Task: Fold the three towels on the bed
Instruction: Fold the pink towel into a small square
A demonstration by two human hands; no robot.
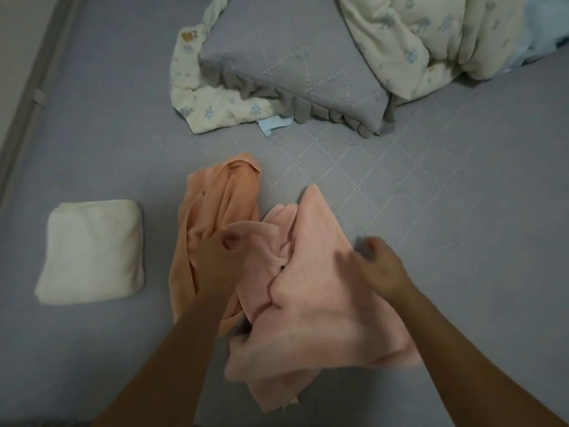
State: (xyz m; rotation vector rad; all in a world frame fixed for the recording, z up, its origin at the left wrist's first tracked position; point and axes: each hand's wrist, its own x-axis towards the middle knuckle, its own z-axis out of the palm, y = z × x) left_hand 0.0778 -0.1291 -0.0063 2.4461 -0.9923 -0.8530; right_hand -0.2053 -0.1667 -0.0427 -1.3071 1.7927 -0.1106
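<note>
A white towel (92,251) lies folded into a square on the grey bed sheet (446,229) at the left. An orange towel (215,204) lies crumpled in the middle. To its right a pink towel (314,291) is bunched up in front of me. My left hand (215,260) pinches an upper edge of the pink towel, over the orange one. At the pink towel's right edge my right hand (378,266) is curled and blurred; whether it grips the cloth I cannot tell.
A grey frilled pillow (295,75) lies at the back centre, with a cream floral cloth (212,109) around its left side. A rumpled floral duvet (431,38) fills the back right. The bed's left edge (34,97) meets the wall.
</note>
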